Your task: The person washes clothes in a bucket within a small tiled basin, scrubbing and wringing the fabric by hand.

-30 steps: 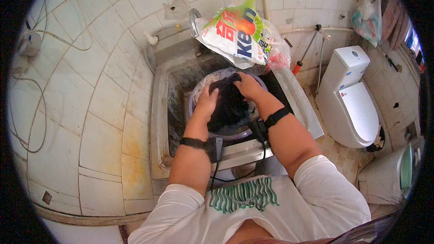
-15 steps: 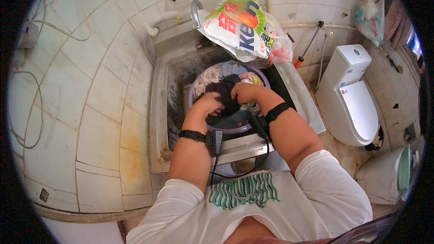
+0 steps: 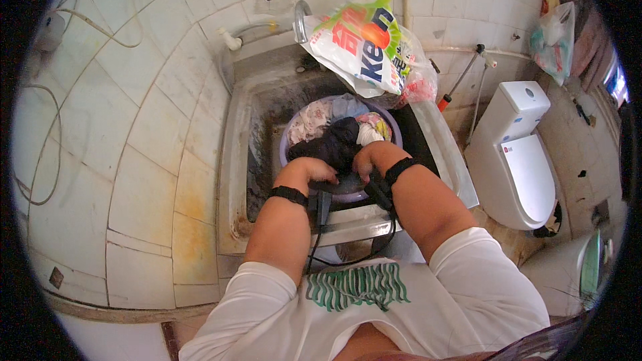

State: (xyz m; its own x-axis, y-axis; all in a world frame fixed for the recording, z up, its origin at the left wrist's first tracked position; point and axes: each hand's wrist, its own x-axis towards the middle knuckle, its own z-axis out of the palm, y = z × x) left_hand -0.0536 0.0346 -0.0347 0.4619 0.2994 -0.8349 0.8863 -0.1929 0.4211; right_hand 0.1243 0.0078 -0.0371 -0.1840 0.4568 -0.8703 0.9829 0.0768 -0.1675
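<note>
A dark garment (image 3: 329, 142) is bunched in a round lilac basin (image 3: 283, 150), among other wet-looking clothes. My left hand (image 3: 317, 170) bends over the near left part of this garment, its fingers curled in and slightly blurred. At the garment's near right edge, my right hand (image 3: 365, 162) has its fingers closed and pointing down, the tips partly hidden in the basin. Behind the dark garment lie a pale flowered cloth (image 3: 309, 122), a light blue cloth (image 3: 348, 104) and a colourful patterned cloth (image 3: 374, 127).
The basin stands inside a worn sink (image 3: 231, 187) against a tiled wall. A large detergent bag (image 3: 358, 47) leans over its back rim beside a curved tap (image 3: 302, 17). To the right are a white toilet (image 3: 528, 167) and a bin (image 3: 562, 267). Black cords (image 3: 351, 262) hang from my wrist bands.
Both hands have come nearer to me, toward the basin's front rim. The dark garment now spreads further left, and more of it shows. The view has shifted slightly.
</note>
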